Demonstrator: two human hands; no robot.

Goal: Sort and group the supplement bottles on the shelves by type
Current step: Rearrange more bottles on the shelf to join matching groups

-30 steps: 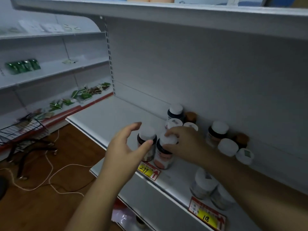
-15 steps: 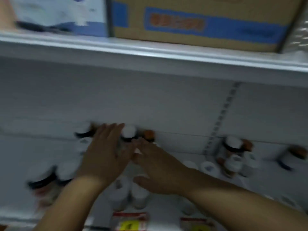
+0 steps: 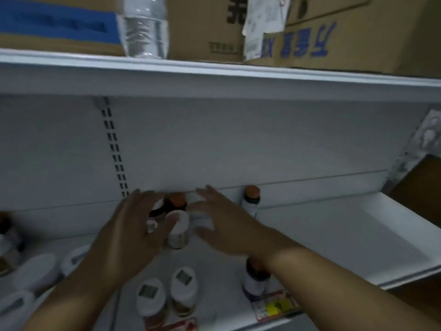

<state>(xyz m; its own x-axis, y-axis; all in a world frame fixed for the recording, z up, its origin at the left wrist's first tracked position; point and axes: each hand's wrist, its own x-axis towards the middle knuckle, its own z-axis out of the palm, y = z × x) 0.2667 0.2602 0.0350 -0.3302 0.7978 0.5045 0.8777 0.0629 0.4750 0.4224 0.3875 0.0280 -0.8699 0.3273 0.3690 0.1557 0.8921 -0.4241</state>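
Both hands reach over a cluster of supplement bottles on a white shelf [image 3: 334,235]. My left hand [image 3: 133,232] is spread open, its thumb against a white-capped bottle [image 3: 178,229]. My right hand [image 3: 224,225] is flat with fingers apart, just right of that bottle, holding nothing. Behind them stands a dark bottle with an orange cap [image 3: 177,201]. Another orange-capped bottle [image 3: 251,201] stands at the back wall to the right. Two white-capped bottles [image 3: 167,295] stand near the front edge. A dark bottle [image 3: 256,280] sits under my right forearm.
More white-capped bottles [image 3: 35,271] lie at the lower left. Cardboard boxes [image 3: 334,32] and a clear water bottle [image 3: 144,27] sit on the shelf above. Price tags [image 3: 274,306] line the front edge. The shelf's right part is bare.
The view has swung right along the shelf. My right hand has let go of the bottle cap it covered. Both hands now hover open over a different cluster of bottles.
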